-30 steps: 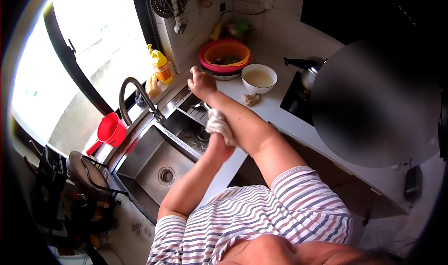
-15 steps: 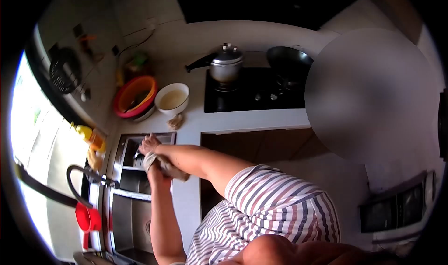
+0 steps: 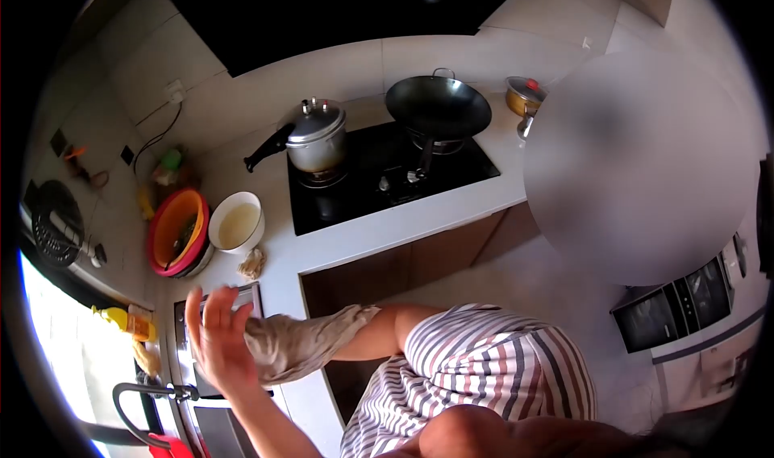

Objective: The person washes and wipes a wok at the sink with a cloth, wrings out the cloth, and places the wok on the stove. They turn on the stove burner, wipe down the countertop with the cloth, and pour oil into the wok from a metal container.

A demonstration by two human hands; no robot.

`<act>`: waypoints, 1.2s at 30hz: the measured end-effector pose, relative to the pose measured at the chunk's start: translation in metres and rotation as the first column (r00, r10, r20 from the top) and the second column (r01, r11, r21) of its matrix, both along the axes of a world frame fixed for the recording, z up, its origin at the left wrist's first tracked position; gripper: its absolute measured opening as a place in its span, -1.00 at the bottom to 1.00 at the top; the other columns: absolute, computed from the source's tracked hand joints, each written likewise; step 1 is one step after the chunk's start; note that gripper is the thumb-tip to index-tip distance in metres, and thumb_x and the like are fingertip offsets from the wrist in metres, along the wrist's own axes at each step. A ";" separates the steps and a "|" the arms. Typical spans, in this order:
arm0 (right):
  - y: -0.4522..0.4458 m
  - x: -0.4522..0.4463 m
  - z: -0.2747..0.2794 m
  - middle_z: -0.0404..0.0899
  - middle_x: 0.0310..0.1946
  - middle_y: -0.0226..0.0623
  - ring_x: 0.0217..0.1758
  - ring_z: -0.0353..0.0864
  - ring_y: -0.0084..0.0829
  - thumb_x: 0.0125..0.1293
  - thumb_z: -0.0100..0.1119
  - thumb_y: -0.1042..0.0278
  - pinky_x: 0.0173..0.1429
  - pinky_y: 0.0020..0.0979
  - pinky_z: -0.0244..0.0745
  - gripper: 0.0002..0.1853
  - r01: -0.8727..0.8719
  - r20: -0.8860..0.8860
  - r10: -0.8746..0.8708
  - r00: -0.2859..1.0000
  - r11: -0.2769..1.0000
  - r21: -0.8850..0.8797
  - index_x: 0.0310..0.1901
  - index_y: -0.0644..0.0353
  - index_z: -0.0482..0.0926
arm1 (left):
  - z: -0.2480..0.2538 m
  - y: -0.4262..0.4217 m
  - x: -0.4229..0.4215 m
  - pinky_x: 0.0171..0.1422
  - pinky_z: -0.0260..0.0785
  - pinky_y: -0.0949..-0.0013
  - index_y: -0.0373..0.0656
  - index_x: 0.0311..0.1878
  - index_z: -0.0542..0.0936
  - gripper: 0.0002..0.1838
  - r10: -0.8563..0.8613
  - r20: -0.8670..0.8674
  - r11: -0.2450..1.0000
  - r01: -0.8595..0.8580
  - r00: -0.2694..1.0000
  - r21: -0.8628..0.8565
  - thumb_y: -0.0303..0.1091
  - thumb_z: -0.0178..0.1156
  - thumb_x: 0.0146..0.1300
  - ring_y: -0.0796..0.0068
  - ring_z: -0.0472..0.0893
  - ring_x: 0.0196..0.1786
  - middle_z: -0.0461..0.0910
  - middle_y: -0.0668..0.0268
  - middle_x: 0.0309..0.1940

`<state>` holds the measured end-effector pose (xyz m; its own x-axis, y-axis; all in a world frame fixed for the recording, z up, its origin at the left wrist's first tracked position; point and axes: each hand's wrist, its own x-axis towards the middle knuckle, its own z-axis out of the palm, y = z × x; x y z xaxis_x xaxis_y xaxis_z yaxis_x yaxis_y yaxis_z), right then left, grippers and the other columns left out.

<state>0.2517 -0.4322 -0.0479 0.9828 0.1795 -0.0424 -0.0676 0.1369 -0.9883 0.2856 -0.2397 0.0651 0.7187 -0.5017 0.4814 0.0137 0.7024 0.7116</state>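
Observation:
Raised over the sink edge, my left hand (image 3: pixel 220 341) has its fingers apart and holds nothing. A crumpled beige cloth (image 3: pixel 302 345) lies beside it and covers the end of my right forearm (image 3: pixel 375 335). My right hand is hidden under or behind that cloth, so its fingers do not show. On the counter (image 3: pixel 278 256) just beyond are a small crumpled rag (image 3: pixel 251 264) and a white bowl (image 3: pixel 239 222) of cloudy liquid.
Nested red and orange basins (image 3: pixel 165 236) stand at the left. A pressure cooker (image 3: pixel 317 135) and a black wok (image 3: pixel 439 107) are on the black hob (image 3: pixel 379 185). The faucet (image 3: pixel 121 401) and yellow bottle (image 3: pixel 117 319) are lower left.
The view has swung right toward the hob. My left hand has come off the cloth and opened. The cloth, earlier bunched between my hands, now spreads over my right hand and forearm.

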 end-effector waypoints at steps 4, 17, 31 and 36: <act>-0.074 -0.030 -0.005 0.58 -0.47 -0.26 -0.38 0.52 -0.34 0.06 0.07 0.27 -0.27 -0.33 0.42 -0.82 -0.039 0.060 0.063 0.996 0.940 -0.338 -0.45 0.19 0.57 | -0.009 -0.056 0.047 0.27 0.14 0.13 -0.24 0.23 0.21 -0.46 -0.006 -0.541 0.959 -0.148 0.841 -0.241 -0.10 -0.07 0.29 0.28 0.30 0.21 0.31 0.09 0.14; -0.375 -0.187 -0.017 0.59 -0.44 -0.17 -0.36 0.55 -0.25 -0.02 0.09 0.32 -0.26 -0.26 0.47 -0.81 -0.633 -0.697 0.389 0.602 -0.299 -0.714 -0.43 0.25 0.60 | -0.146 -0.284 -0.026 -0.40 0.29 0.54 -0.28 -0.29 0.51 -0.92 0.222 -0.084 0.740 -0.112 0.971 0.663 -0.49 0.12 0.15 0.60 0.45 -0.51 0.50 0.34 -0.57; -0.712 -0.179 0.186 0.52 -0.26 -0.36 -0.22 0.46 -0.57 0.12 0.09 0.39 -0.15 -0.51 0.38 -0.75 0.831 0.326 -0.812 0.484 0.310 -0.462 -0.15 0.27 0.49 | -0.210 -0.353 -0.087 -0.42 0.37 0.53 -0.25 -0.30 0.51 -0.90 0.244 -0.300 0.576 0.111 0.922 0.810 -0.43 0.12 0.17 0.58 0.54 -0.49 0.55 0.33 -0.54; -0.763 -0.057 0.158 0.57 -0.35 -0.26 -0.28 0.53 -0.49 0.08 0.08 0.39 -0.16 -0.49 0.40 -0.71 0.899 0.721 -0.554 0.416 0.132 -0.417 -0.12 0.25 0.49 | -0.205 -0.338 -0.097 -0.47 0.31 0.57 -0.26 -0.36 0.49 -0.91 0.399 -0.256 0.525 0.009 0.880 0.851 -0.43 0.13 0.16 0.62 0.48 -0.54 0.52 0.34 -0.59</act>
